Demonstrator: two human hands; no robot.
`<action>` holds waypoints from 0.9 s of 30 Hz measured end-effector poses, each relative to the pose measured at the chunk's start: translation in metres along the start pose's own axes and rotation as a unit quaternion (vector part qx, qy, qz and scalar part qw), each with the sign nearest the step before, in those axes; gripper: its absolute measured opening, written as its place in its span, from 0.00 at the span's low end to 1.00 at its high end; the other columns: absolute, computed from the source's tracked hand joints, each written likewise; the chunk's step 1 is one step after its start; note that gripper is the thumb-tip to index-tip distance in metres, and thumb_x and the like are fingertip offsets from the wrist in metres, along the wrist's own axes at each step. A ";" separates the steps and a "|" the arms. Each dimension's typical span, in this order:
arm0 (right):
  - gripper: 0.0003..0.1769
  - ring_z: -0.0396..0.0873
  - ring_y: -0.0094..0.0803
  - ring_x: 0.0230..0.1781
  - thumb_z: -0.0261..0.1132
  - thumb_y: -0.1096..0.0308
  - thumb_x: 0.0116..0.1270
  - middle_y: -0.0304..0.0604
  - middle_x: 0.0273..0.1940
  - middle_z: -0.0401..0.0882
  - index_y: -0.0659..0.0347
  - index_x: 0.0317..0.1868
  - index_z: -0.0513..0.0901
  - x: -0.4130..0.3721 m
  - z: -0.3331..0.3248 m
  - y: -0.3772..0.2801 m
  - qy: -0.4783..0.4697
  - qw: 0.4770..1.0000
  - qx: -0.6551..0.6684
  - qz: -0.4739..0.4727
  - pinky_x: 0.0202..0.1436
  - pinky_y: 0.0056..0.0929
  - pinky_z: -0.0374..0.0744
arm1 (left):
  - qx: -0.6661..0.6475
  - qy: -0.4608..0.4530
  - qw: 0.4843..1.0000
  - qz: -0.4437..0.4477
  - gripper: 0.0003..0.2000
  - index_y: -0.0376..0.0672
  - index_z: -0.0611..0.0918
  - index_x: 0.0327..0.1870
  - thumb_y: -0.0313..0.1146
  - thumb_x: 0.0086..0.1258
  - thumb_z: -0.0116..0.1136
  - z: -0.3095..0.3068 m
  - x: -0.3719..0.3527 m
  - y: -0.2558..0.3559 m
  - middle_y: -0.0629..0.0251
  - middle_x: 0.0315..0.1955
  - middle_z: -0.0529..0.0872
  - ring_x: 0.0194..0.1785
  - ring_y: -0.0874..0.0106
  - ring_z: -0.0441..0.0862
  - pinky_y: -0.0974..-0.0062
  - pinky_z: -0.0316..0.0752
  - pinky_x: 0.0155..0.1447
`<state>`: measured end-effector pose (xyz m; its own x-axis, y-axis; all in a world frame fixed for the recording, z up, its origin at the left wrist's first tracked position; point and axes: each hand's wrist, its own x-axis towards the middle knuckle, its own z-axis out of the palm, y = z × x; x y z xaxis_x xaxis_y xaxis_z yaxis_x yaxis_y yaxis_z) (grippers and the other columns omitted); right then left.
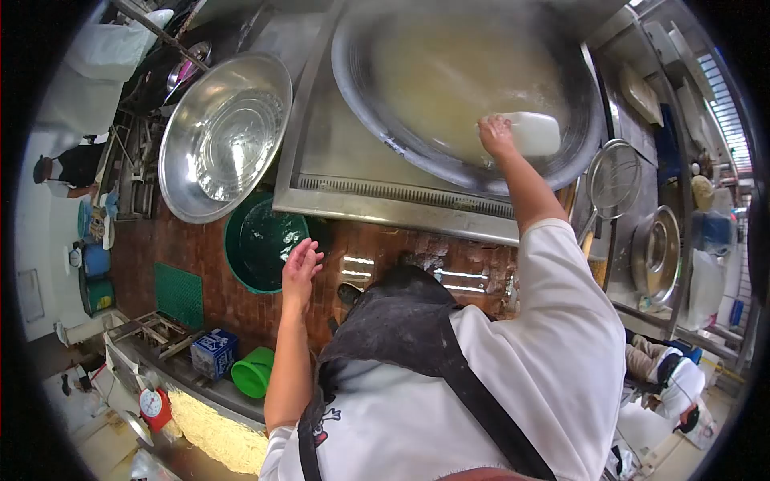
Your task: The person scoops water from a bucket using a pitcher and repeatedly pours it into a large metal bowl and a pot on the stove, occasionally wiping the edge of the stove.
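Note:
My right hand [497, 136] is closed on the near end of a white plastic scoop with rounded corners [536, 134]. It holds the scoop over the cloudy yellowish liquid [457, 72], close to the right side of a very large metal wok [401, 152]. Steam hangs above the liquid. Off to the left, my left hand [301, 266] is raised with nothing in it, its fingers loosely bent and apart. In this view it overlaps the rim of a dark green tub with water [261, 240] on the floor.
A wide steel basin [228, 132] sits left of the stove counter [393, 204]. On the right are a wire strainer [614, 180] and a metal bowl [656, 252]. Behind me stand a green bucket [253, 373] and a red scale [154, 405]. Other people [682, 389] are at both sides.

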<state>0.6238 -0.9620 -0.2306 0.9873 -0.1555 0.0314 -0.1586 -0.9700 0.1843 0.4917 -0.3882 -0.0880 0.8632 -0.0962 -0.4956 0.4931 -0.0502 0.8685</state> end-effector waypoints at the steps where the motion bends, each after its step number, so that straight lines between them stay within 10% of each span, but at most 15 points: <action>1: 0.16 0.73 0.52 0.60 0.58 0.64 0.66 0.55 0.52 0.78 0.53 0.54 0.80 0.003 -0.006 -0.010 -0.017 1.000 0.015 -0.004 0.61 0.55 0.70 | -0.001 0.002 1.000 -0.004 0.23 0.40 0.72 0.67 0.41 0.76 0.55 0.000 0.000 -0.002 0.64 0.59 0.80 0.54 0.74 0.80 0.76 0.76 0.55; 15: 0.21 0.72 0.54 0.60 0.63 0.57 0.69 0.54 0.53 0.77 0.52 0.60 0.75 0.054 -0.045 -0.117 -0.028 0.979 0.201 -0.014 0.59 0.59 0.70 | -0.013 0.021 1.000 0.005 0.23 0.40 0.72 0.67 0.43 0.76 0.55 -0.018 -0.022 -0.014 0.61 0.60 0.78 0.56 0.69 0.80 0.70 0.76 0.57; 27: 0.36 0.57 0.45 0.76 0.54 0.54 0.75 0.56 0.75 0.57 0.69 0.74 0.57 0.047 -0.175 -0.128 0.028 0.923 0.381 0.049 0.77 0.34 0.58 | -0.045 -0.040 0.998 0.032 0.23 0.39 0.72 0.66 0.41 0.75 0.58 -0.063 -0.025 -0.013 0.62 0.59 0.80 0.53 0.73 0.81 0.76 0.76 0.54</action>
<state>0.6901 -0.8121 -0.0809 0.9633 -0.2603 0.0650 -0.1791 -0.8044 -0.5665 0.4708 -0.3228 -0.0877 0.8835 -0.1760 -0.4340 0.4481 0.0481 0.8927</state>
